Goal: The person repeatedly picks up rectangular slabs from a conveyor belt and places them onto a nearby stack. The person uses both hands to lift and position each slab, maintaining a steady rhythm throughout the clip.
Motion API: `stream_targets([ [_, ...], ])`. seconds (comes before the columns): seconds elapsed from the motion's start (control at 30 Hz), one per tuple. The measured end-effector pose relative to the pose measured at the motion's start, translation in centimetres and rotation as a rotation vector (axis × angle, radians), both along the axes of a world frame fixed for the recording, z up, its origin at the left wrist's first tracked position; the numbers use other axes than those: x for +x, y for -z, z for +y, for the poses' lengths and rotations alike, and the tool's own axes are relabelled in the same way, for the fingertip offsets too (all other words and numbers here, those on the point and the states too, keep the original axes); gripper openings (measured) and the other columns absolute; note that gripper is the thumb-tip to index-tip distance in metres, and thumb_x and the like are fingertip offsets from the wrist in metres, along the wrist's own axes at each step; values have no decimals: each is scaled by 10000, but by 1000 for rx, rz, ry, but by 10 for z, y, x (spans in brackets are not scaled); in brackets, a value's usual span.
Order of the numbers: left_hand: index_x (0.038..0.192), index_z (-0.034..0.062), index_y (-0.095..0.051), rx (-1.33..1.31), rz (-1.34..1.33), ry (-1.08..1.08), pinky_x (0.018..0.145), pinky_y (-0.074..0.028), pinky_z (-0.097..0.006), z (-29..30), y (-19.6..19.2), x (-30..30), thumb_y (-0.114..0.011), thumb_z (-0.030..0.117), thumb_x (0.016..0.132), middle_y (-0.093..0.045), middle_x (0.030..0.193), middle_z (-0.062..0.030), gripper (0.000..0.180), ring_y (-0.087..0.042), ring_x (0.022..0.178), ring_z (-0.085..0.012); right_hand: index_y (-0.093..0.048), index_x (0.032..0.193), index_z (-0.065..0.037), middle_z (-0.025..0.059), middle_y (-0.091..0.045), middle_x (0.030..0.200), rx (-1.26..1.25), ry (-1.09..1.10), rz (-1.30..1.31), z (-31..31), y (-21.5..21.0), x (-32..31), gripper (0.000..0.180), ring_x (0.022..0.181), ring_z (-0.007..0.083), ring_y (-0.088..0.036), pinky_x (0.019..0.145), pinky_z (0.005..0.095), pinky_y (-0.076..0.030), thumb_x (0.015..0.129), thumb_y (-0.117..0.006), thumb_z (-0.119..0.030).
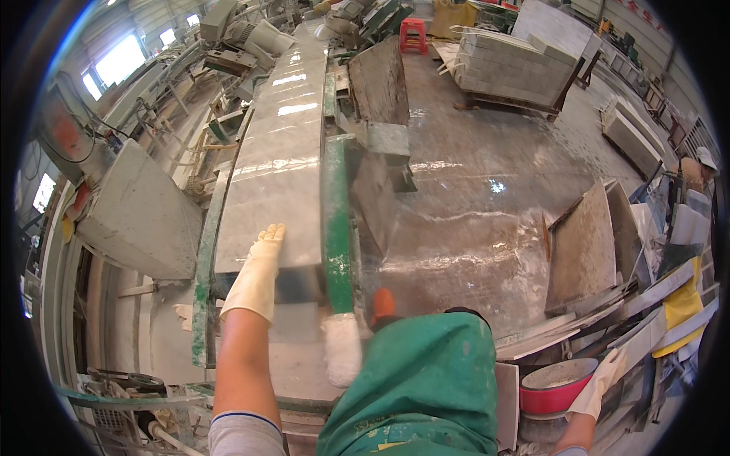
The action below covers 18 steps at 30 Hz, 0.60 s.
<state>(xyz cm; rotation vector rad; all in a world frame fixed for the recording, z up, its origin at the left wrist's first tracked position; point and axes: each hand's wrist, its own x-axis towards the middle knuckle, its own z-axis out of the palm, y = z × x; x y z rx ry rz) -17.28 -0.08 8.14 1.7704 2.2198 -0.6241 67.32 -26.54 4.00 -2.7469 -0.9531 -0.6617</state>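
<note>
My left hand (257, 270), in a pale rubber glove, lies flat with fingers together on the near end of a long polished grey stone slab (277, 159). The slab runs away from me along a conveyor with green side rails (335, 228). My right hand (601, 384), also gloved, hangs low at the right beside a red basin (559, 380) and holds nothing; its fingers look loosely extended. A green apron (418, 387) covers my front.
A grey machine housing (144, 213) stands left of the conveyor. Stone slabs (585, 243) lean on a rack at the right, and a stacked pallet of slabs (509, 72) sits farther back. The floor (471, 190) is wet. A person in a white cap (703, 163) stands far right.
</note>
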Motion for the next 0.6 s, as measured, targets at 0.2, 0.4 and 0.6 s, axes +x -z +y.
stream_targets([
  [0.2, 1568, 148, -83, 5, 14, 32, 1192, -273, -315, 3, 5, -5, -772, -43, 599, -166, 1621, -116, 1205, -227, 1479, -277, -537, 1337, 16, 260, -545, 1336, 15, 2, -19, -2, 6, -1, 471, 1243, 406, -505, 1075, 453, -376, 1010, -469, -317],
  [0.4, 1568, 143, -94, -8, 31, 51, 1191, -278, -316, 7, 7, -8, -787, -36, 586, -180, 1617, -118, 1215, -243, 1473, -282, -548, 1324, 20, 260, -554, 1325, 40, -53, -60, -5, 5, -13, 457, 1233, 404, -514, 1068, 454, -381, 1005, -487, -302],
  [0.6, 1568, 143, -97, 18, 19, 50, 1193, -272, -315, 5, 2, -5, -781, -35, 597, -182, 1617, -117, 1201, -243, 1473, -275, -496, 1407, -83, 223, -487, 1423, -100, 109, 108, -2, -13, -31, 524, 1306, 393, -459, 1096, 467, -347, 1004, -452, -415],
])
